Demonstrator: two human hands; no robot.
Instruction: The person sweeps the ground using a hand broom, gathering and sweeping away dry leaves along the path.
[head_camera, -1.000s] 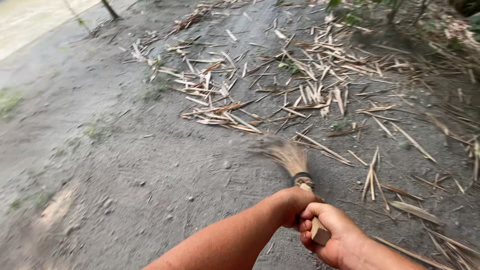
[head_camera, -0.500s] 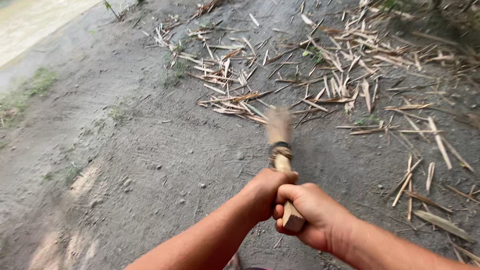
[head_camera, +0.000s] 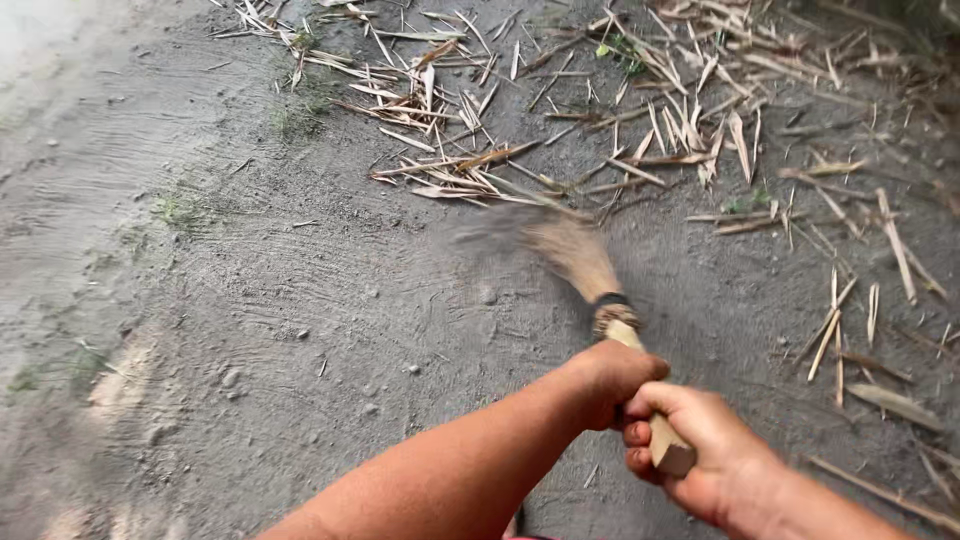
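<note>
Head view, looking down: the dirt ground (head_camera: 250, 330) fills nearly the whole frame, grey and packed, marked with fine curved streaks across the left and centre. A paler sandy patch lies at the lower left, and small pebbles (head_camera: 232, 378) are scattered around the lower centre. Thin tufts of grass (head_camera: 180, 210) show at the left and near the upper left.

Across the upper centre and the whole right side of the frame lies a wide scatter of dry bamboo leaves and splinters (head_camera: 640, 130), pale straw-coloured, thickest at the top and thinning out toward the lower right edge.

From the bottom edge two bare forearms reach up toward the centre right. The left hand (head_camera: 610, 380) is closed around the handle higher up, just below the dark binding, fingers wrapped fully round the wood. The right hand (head_camera: 700, 450) grips the handle's butt end just beneath it, fingers curled tight, with the cut end of the wood showing beside the fingers. The two hands touch each other on the handle.

The short hand broom (head_camera: 590, 275) runs from the hands up and to the left: a pale wooden handle, a dark band with twine wrapping, then a fan of tan bristles. The bristle tip is blurred and sits at the centre of the frame, at the lower edge of the leaf scatter.
</note>
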